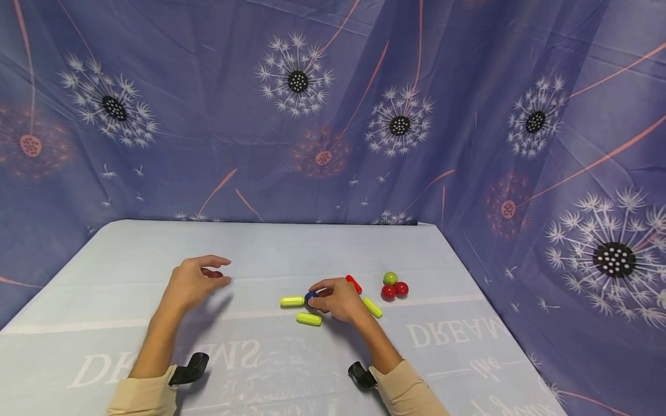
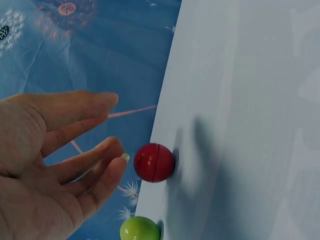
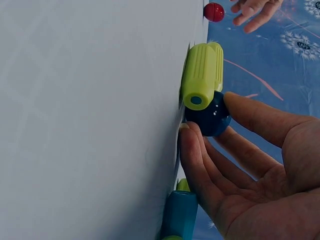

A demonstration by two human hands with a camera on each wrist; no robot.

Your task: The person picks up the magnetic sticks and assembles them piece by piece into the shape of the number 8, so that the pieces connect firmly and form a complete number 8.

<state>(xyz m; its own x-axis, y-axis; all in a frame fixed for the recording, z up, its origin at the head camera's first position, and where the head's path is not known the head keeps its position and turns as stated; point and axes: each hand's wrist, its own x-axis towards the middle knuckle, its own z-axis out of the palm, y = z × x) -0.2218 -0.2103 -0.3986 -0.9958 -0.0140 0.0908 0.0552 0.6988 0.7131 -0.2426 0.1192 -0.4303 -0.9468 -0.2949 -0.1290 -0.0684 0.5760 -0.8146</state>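
My left hand (image 1: 191,284) hovers with fingers apart beside a dark red ball (image 1: 215,275); the left wrist view shows a small gap between the fingertips and that red ball (image 2: 154,162). Thumb and fingers of my right hand (image 1: 340,299) pinch a dark blue ball (image 1: 311,298) on the table. That ball (image 3: 207,117) sits against the end of a yellow-green ribbed piece (image 3: 197,75) in the right wrist view. Another yellow-green piece (image 1: 309,319) lies just in front.
Right of my right hand are a red piece (image 1: 354,283) and a yellow-green piece (image 1: 372,307). Farther right, a green ball (image 1: 390,279) and two red balls (image 1: 388,292) sit together. A green ball (image 2: 140,229) shows low in the left wrist view, a teal piece (image 3: 180,215) in the right.
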